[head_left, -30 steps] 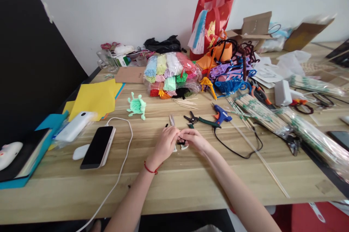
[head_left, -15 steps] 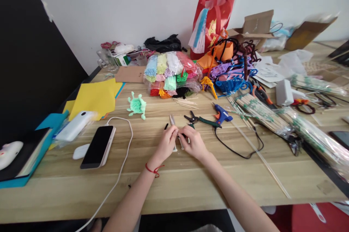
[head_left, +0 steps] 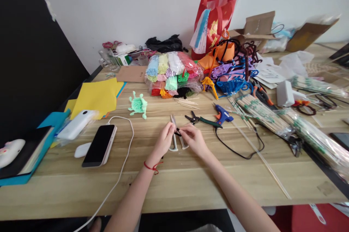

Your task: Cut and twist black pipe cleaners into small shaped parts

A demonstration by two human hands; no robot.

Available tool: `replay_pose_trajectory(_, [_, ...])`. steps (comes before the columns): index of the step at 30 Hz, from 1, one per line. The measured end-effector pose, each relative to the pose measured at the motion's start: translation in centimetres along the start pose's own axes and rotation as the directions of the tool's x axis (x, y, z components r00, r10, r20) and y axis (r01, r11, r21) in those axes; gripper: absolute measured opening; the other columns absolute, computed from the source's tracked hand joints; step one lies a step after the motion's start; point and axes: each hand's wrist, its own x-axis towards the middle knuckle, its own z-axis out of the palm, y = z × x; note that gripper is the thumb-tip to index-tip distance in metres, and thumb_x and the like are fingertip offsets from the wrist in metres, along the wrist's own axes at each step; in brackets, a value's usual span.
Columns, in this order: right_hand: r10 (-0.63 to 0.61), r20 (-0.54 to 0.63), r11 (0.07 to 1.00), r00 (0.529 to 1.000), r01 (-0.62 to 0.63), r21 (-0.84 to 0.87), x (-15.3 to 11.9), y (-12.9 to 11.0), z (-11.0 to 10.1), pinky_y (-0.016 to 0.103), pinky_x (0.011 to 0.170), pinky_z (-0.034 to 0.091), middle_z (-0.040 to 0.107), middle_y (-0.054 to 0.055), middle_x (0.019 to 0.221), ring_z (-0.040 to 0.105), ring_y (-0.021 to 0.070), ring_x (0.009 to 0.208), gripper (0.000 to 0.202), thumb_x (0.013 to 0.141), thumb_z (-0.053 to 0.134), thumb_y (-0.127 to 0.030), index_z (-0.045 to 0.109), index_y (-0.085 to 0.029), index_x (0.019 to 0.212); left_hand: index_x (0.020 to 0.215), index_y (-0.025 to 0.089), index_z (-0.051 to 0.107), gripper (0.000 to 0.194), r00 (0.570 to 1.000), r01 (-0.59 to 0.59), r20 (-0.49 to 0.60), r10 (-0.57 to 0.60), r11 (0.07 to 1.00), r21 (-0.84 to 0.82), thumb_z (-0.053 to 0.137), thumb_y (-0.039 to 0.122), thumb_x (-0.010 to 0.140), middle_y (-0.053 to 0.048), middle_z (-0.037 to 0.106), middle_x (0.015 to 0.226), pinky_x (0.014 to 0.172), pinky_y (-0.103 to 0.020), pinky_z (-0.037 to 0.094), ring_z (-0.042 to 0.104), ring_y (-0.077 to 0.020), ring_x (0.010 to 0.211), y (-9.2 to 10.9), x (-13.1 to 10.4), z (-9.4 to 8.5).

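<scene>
Near the middle of the table, my left hand (head_left: 165,139) and my right hand (head_left: 194,140) pinch a small black piece (head_left: 177,131) between them, fingertips almost touching. It looks like a short, bent, fuzzy strip. Beneath the hands lie scissors (head_left: 173,145) with pale handles, blades pointing away. A mint-green fuzzy figure (head_left: 137,105) with knobbed limbs rests to the left. Dark-handled pliers (head_left: 193,118) and a blue glue gun (head_left: 224,114) are just beyond my right hand.
Bagged coloured fuzzy stems (head_left: 171,74) and a red bag (head_left: 214,24) stand at the back. A phone (head_left: 99,145) and white cable lie left, beside yellow sheets (head_left: 95,97). Packs of sticks (head_left: 265,114) and a clear rod (head_left: 261,157) lie right.
My hands have moved slightly apart, and the black piece between them now shows more. More of the scissors' handles is visible. The view has shifted slightly.
</scene>
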Motion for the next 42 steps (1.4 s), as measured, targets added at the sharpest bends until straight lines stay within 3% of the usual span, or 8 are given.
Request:
replay_pose_trajectory(4, [0.190,0.033,0.938,0.981,-0.191,0.290,0.2,0.3,0.2,0.030,0.062,0.051,0.061,0.006,0.084,0.058,0.0166,0.066,0.029,0.077,0.060,-0.041,0.064,-0.019,0.095,0.083,0.019,0.050,0.024,0.994,-0.053,-0.086,0.063,0.992,0.115,0.038,0.038,0.092,-0.002,0.054,0.083,0.079,-0.028,0.041,0.051,-0.0152,0.083,0.3,0.0,-0.2])
replay_pose_trajectory(7, [0.186,0.060,0.913,0.981,-0.195,0.360,0.0,0.1,0.1,0.030,0.064,0.052,0.060,0.003,0.083,0.059,0.0146,0.064,0.041,0.077,0.060,-0.035,0.055,-0.021,0.115,0.082,0.019,0.053,0.016,0.989,-0.124,-0.061,0.138,0.974,0.189,0.052,0.035,0.086,-0.003,0.057,0.087,0.082,-0.029,0.041,0.052,-0.0167,0.090,0.4,0.0,-0.1])
replay_pose_trajectory(14, [0.024,-0.014,0.997,1.000,-0.023,0.067,-0.1,-0.1,-0.3,0.030,0.070,0.051,0.063,0.008,0.093,0.061,0.0171,0.076,0.026,0.083,0.051,-0.025,0.063,-0.019,0.106,0.080,0.019,0.055,0.001,0.988,-0.157,0.041,0.152,0.966,0.206,0.055,0.020,0.081,-0.002,0.058,0.085,0.080,-0.028,0.041,0.053,-0.0159,0.087,0.4,0.0,-0.1])
replay_pose_trajectory(20, [-0.026,-0.007,0.998,1.000,0.025,-0.056,-0.1,-0.3,-0.5,0.031,0.071,0.051,0.064,0.008,0.094,0.063,0.0179,0.077,0.027,0.083,0.049,-0.022,0.061,-0.019,0.107,0.077,0.019,0.053,0.005,0.983,-0.186,0.046,0.180,0.934,0.306,0.054,0.013,0.077,-0.002,0.059,0.083,0.080,-0.031,0.041,0.053,-0.0171,0.085,0.8,-0.1,0.1])
replay_pose_trajectory(37, [-0.024,0.007,0.997,1.000,0.024,-0.067,0.0,0.1,-0.9,0.034,0.076,0.051,0.069,0.008,0.093,0.065,0.0208,0.082,0.023,0.083,0.051,-0.023,0.064,-0.020,0.102,0.077,0.019,0.055,0.004,0.978,-0.206,0.048,0.202,0.913,0.353,0.055,0.015,0.078,-0.003,0.059,0.083,0.078,-0.031,0.042,0.053,-0.0177,0.083,0.6,0.0,0.2])
replay_pose_trajectory(42, [0.024,0.008,1.000,1.000,-0.024,-0.020,0.1,0.2,-0.9,0.036,0.078,0.051,0.070,0.007,0.091,0.066,0.0212,0.081,0.021,0.082,0.052,-0.025,0.064,-0.020,0.099,0.079,0.019,0.055,0.002,0.991,-0.135,0.055,0.124,0.942,0.306,0.054,0.018,0.079,-0.002,0.061,0.082,0.076,-0.030,0.043,0.056,-0.0164,0.080,0.3,-0.1,0.0])
